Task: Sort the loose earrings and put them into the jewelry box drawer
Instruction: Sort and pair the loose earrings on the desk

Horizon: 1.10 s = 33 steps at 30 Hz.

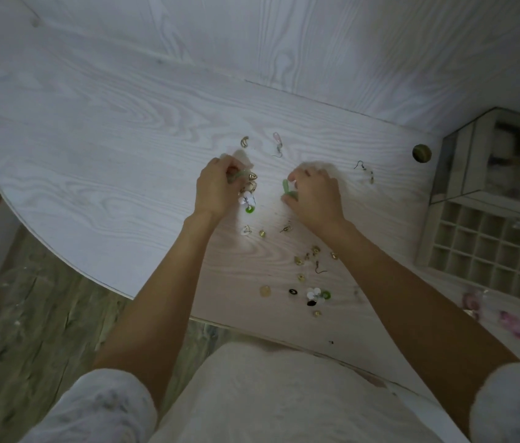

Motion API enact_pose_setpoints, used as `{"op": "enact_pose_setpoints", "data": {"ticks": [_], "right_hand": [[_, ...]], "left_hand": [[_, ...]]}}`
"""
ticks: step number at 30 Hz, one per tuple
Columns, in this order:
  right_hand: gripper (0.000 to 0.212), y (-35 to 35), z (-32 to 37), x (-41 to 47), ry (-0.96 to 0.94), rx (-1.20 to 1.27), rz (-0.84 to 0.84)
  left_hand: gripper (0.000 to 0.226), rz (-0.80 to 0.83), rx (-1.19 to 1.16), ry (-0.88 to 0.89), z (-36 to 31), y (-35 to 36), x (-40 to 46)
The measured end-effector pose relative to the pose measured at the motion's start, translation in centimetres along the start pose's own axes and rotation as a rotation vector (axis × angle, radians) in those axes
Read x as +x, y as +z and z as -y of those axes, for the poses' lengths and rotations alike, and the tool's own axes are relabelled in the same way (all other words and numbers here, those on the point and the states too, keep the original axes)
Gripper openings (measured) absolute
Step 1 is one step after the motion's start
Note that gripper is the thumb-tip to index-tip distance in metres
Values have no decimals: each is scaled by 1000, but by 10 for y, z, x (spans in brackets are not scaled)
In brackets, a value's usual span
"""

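From where I watched, both forearms reached out from the near edge of the table [92,155], wrists bent down. Loose earrings [311,276] lay scattered between them and beyond. The left hand [215,188] curled its fingers round a pale green piece [240,174], just above a white flower earring [248,199]. The right hand [314,195] pinched a green earring [287,190] against the tabletop. The open drawer [489,247] sat at the right, before the jewelry box [489,158].

Matt whitewashed wood-grain table [124,129], glossy metal earrings [303,260], translucent green pieces [287,190], perhaps glass, mirrored jewelry box [463,161]
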State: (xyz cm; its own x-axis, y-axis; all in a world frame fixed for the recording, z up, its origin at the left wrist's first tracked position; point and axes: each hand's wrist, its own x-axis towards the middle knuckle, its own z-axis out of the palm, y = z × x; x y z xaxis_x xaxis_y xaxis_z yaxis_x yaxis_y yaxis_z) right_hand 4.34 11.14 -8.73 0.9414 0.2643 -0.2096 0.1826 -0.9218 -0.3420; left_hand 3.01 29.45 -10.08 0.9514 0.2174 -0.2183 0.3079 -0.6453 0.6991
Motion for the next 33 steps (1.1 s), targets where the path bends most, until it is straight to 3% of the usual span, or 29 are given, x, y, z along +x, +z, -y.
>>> {"op": "enact_pose_setpoints", "data": {"ticks": [4, 8, 12, 17, 21, 28, 33], "right_hand": [[17, 5, 7, 9, -11, -42, -23], [12, 7, 8, 2, 18, 231, -31], [10, -11, 9, -27, 10, 436, -101], [5, -42, -10, -98, 287, 1105, -72], [8, -53, -52, -171, 448, 1318, -121], [12, -48, -152, -287, 729, 1180, -402], [8, -39, -219, -334, 822, 901, -488]], "left_hand": [[10, -91, -228, 53, -1, -9, -14], [12, -59, -420, 11, -6, -14, -27], [16, -21, -443, 3, -16, -19, -48], [15, 70, -390, 37, -49, -7, -97], [18, 280, -337, 152, -82, 33, -133], [19, 516, -114, 439, -145, 138, -203], [21, 614, 8, 442, -190, 213, -255]]}}
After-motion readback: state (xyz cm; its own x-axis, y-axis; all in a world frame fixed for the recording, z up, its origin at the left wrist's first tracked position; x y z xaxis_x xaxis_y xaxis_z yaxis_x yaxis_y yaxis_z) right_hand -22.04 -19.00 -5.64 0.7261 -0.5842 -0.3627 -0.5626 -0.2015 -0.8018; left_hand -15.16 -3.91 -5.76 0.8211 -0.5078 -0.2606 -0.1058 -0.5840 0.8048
